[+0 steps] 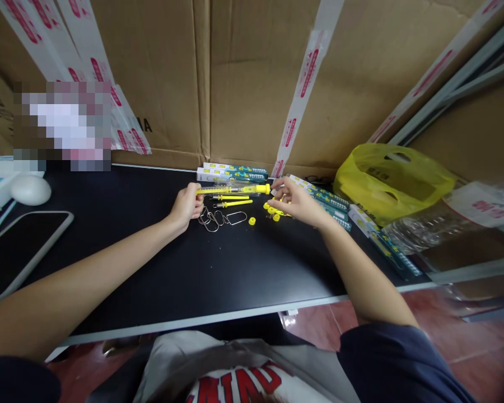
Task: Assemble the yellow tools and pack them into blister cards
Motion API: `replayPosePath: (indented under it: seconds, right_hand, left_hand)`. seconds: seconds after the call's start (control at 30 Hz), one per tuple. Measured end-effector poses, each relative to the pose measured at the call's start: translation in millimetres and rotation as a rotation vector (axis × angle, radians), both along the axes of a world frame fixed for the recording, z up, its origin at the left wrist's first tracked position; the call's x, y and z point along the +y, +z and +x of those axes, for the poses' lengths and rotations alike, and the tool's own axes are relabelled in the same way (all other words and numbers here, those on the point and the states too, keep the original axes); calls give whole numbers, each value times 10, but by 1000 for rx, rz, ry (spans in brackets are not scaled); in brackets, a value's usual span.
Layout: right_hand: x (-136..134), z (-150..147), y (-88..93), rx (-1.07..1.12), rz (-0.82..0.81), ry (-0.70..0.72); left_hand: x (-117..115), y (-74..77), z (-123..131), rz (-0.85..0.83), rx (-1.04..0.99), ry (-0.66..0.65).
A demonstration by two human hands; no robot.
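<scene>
My left hand [185,207] grips one end of a clear-tubed spring scale [233,190] with yellow parts, held level above the black table. Just past its yellow right end, my right hand [294,202] hovers with thumb and fingers apart; nothing shows between them. Below the scale lie yellow rods [235,204] with metal ends. Several bent wire hooks [236,218] are spread beside my left hand. One yellow cap [252,221] sits alone, while a small heap of yellow caps [276,210] is partly hidden by my right hand.
Printed spring scale boxes [231,174] lie at the back, with more boxes [386,246] to the right. Beyond them are a yellow plastic bag [395,179] and a clear plastic container [415,229]. A phone [21,252] lies at left near a white rounded object [31,190]. Large cartons [252,84] wall the back.
</scene>
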State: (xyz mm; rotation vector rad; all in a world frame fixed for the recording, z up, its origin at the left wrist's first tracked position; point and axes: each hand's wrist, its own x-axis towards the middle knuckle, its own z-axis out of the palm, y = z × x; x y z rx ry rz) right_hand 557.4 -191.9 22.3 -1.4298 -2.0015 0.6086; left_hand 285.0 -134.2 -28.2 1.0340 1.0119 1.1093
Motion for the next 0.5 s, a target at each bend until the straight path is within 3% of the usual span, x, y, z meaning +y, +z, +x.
replayPosePath:
  seconds: [0.07,0.17,0.5]
  right_hand:
    - [18,-9,-3,229,-58,78]
    - [15,-45,-4,380,-106,119]
    - [-32,-123,28,373,-173,95]
  left_hand:
    - [-5,-2,6,2,7,0]
    - [-12,-5,12,3,14,4]
    - [-69,43,34,42,29,2]
